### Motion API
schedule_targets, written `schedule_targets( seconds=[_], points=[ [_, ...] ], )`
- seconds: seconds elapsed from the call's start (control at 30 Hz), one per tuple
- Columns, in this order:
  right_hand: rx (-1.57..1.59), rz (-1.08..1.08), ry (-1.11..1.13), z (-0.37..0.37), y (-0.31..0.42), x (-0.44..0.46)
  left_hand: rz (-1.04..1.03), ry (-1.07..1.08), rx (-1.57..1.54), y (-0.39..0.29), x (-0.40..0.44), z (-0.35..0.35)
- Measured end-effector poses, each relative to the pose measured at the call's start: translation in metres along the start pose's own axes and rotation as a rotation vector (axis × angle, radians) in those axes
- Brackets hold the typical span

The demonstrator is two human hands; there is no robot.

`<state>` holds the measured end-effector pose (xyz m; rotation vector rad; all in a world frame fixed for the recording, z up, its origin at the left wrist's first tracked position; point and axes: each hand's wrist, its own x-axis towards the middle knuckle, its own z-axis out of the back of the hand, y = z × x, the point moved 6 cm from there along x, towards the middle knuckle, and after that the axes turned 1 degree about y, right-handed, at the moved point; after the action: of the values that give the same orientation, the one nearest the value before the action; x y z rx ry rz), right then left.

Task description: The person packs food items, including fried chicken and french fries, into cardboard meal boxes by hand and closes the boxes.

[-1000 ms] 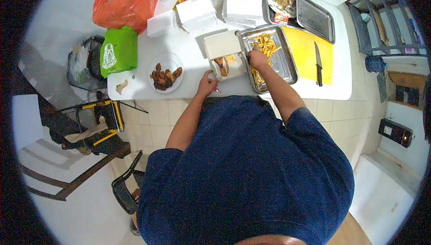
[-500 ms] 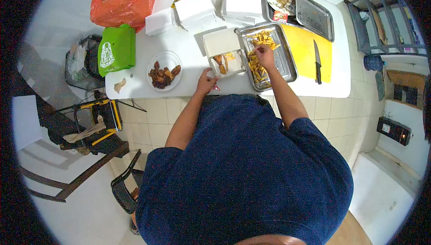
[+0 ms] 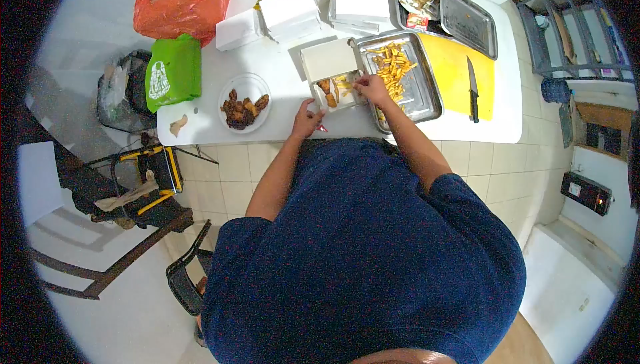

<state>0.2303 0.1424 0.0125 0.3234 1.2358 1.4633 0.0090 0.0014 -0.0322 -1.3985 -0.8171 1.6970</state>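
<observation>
A white cardboard takeaway box [image 3: 328,62] stands with its lid raised, holding fried chicken [image 3: 327,93] and a few fries. At its front left corner is my left hand [image 3: 307,121], thumb and index finger apart; a small red item [image 3: 321,128], too small to name, lies beside it. My right hand [image 3: 373,91] is over the box's right edge, fingertips pinched together on french fries that they mostly hide. Just right of the box, a metal tray [image 3: 422,91] bears a pile of french fries [image 3: 395,71].
A plate [image 3: 267,114] of browned chicken pieces sits to the left. A knife [image 3: 473,91] lies on a yellow cutting board [image 3: 453,91]. Closed white boxes [image 3: 290,14], a red plastic bag [image 3: 183,4], a green bag [image 3: 175,74] and another tray [image 3: 468,23] line the table.
My right hand has moved left from the fries in the tray to the open box's right side. My left hand stays by the box corner.
</observation>
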Motion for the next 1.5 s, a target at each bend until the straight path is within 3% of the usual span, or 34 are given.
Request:
schedule_targets(
  seconds=[0.03,0.23,0.33,0.43,0.67,0.7,0.73,0.8,0.87,0.9,1.03,1.17,1.27,1.37,1.4,1.5],
  points=[
    [0.029,-0.093,0.032,-0.002,-0.003,-0.002,0.002,-0.008,0.006,-0.002,-0.002,0.0],
    [-0.045,0.242,-0.164,0.011,-0.009,0.0,-0.008,-0.037,0.022,-0.009,-0.006,0.0],
    [0.053,0.207,-0.239,0.024,-0.016,0.012,0.002,-0.056,0.028,-0.007,-0.006,0.001],
    [-0.046,0.294,-0.359,0.037,-0.012,0.024,-0.02,-0.083,0.073,0.001,0.004,0.006],
    [-0.099,0.185,-0.134,0.037,0.035,0.042,0.101,-0.216,0.341,-0.026,0.024,0.026],
    [-0.072,0.187,-0.107,0.036,0.04,0.046,0.044,-0.252,0.277,-0.029,0.035,0.03],
    [-0.161,0.332,-0.231,0.034,0.04,0.054,-0.013,-0.287,0.213,-0.03,0.047,0.035],
    [-0.246,0.22,-0.147,0.028,0.029,0.066,-0.102,-0.37,0.154,-0.042,0.057,0.042],
    [-0.336,0.153,-0.094,0.027,0.039,0.065,-0.163,-0.266,0.148,-0.065,0.065,0.045],
    [-0.28,0.176,-0.066,0.025,0.041,0.066,-0.194,-0.212,0.144,-0.078,0.065,0.045],
    [-0.017,0.276,0.032,0.018,0.032,0.074,-0.362,-0.334,0.274,-0.115,0.05,0.06],
    [0.122,0.325,0.079,0.015,0.037,0.074,-0.432,-0.369,0.242,-0.117,0.044,0.067],
    [-0.075,0.361,0.046,0.021,0.06,0.049,-0.504,-0.389,0.288,-0.12,0.032,0.068],
    [-0.047,0.525,0.03,0.01,0.033,0.053,-0.503,-0.387,0.222,-0.113,0.024,0.066],
    [-0.019,0.431,0.042,0.007,0.026,0.05,-0.503,-0.368,0.229,-0.108,0.022,0.065],
    [-0.006,0.574,-0.058,0.005,0.025,0.027,-0.483,-0.318,0.289,-0.1,0.012,0.062]
  ],
)
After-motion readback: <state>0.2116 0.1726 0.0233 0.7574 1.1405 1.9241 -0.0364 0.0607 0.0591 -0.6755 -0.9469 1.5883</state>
